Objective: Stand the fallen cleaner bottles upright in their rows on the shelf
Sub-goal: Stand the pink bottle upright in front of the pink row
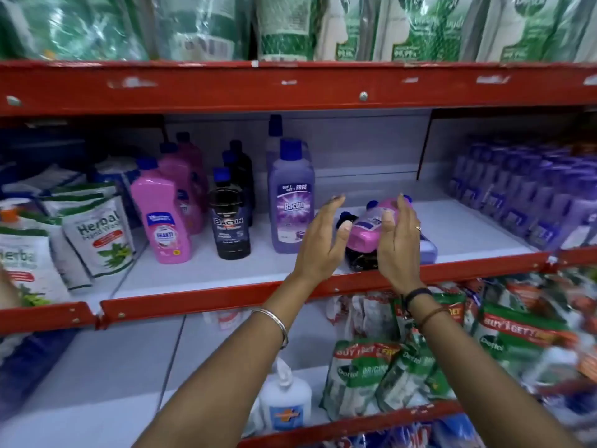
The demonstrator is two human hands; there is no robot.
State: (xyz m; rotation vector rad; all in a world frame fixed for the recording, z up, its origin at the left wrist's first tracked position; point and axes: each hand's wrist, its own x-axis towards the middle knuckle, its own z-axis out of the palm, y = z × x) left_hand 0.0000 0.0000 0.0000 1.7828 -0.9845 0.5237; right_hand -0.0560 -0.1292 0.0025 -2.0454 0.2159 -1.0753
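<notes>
A small heap of fallen bottles lies near the front of the white middle shelf (226, 270). On top is a pink bottle (366, 231) on its side, with a black bottle (358, 258) under it and a purple bottle (428, 250) to the right. My left hand (323, 237) and my right hand (399, 240) hover on either side of the pink bottle, fingers spread, holding nothing. To the left stand upright rows: pink bottles (166, 221), black bottles (230, 223) and purple bottles (292, 202).
Herbal hand-wash pouches (100, 234) lean at the left of the shelf. Many small purple bottles (523, 195) fill its right end. A red shelf rail (226, 295) runs along the front. Green refill packs (387, 376) and a white pump bottle (286, 399) sit on the shelf below.
</notes>
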